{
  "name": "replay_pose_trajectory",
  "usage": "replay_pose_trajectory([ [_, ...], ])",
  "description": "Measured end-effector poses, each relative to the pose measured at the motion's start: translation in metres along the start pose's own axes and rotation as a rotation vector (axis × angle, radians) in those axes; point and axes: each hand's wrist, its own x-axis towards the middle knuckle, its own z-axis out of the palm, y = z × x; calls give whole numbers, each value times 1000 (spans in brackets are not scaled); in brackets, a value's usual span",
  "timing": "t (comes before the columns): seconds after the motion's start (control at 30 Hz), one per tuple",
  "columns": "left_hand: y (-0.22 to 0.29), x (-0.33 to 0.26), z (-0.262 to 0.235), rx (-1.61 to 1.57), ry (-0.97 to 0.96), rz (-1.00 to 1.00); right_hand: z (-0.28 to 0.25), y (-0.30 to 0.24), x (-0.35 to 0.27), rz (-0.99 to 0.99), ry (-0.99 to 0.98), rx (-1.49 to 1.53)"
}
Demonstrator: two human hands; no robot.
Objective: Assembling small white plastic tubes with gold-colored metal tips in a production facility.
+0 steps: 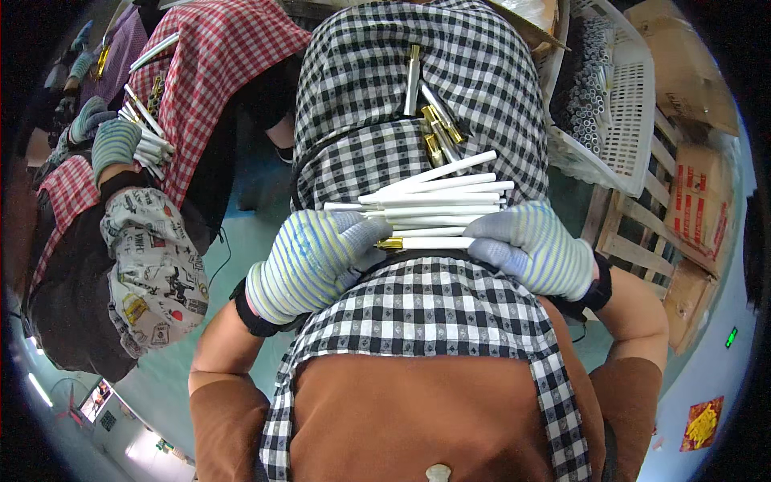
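Note:
A white rod with a gold end piece (434, 243) lies crosswise between my two striped gloves. My left hand (313, 255) is closed with its fingertips at the gold end. At the other, white end, my right hand (534, 249) pinches the rod between thumb and fingers. Just beyond it, a loose bundle of plain white rods (442, 199) rests across my lap, touching the fingers of both hands. Farther up on the black-and-white checked apron (353, 88) lie several gold fittings (434, 149) and silvery-white tubes (412, 84). My palms are hidden.
At the far right a white plastic basket (634, 96) holds many thin tubes (590, 104). Beside it are cardboard boxes (697, 205) and a wooden pallet (634, 245). Close on my left sits a person in a red checked apron (217, 48), gloved hand (116, 145) at similar white rods.

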Motion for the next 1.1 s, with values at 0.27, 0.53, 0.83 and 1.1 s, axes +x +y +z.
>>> replay_pose_trajectory([
  [0.27,8,-8,-11,341,-40,86,-28,9,20,-303,45,-31],
  [0.53,1,19,-47,353,112,-73,-19,26,44,-400,266,-923],
  [0.83,-26,124,-34,312,131,-298,-37,23,21,-389,334,-770],
  [1.1,-41,149,-3,589,143,-63,-64,18,-14,-201,567,-557],
])
